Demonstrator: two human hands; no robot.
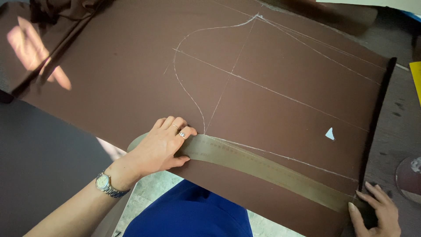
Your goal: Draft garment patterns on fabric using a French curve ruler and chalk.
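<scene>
Brown cloth, a broad smooth sheet marked with white chalk lines, covers most of the bench in front of you, and across its near part lies a long, slightly curved, translucent tan ruler. Its long axis runs from your left hand toward your right, sloping down to the near right corner of the cloth. Your left hand lies flat and open on the ruler's left end, fingers spread and pressing down, with a ring on one finger and a silver wristwatch on the wrist. Your right hand rests at the ruler's far right end by the cloth's dark right edge, fingers extended rather than curled; it holds nothing that shows, though part of it is cut off by the picture's edge. Both hands are touching the ruler, one at each end, so neither is nearer. The ruler's upper edge sits just beside a long chalk line that starts at the foot of a chalked curve, close to your left fingertips. A small white wedge of chalk lies loose on the cloth, above the ruler and nearer your right hand. A round glassy object sits at the bench's right edge; whether anything is in it cannot be told. Blue fabric shows below the bench's near edge.
</scene>
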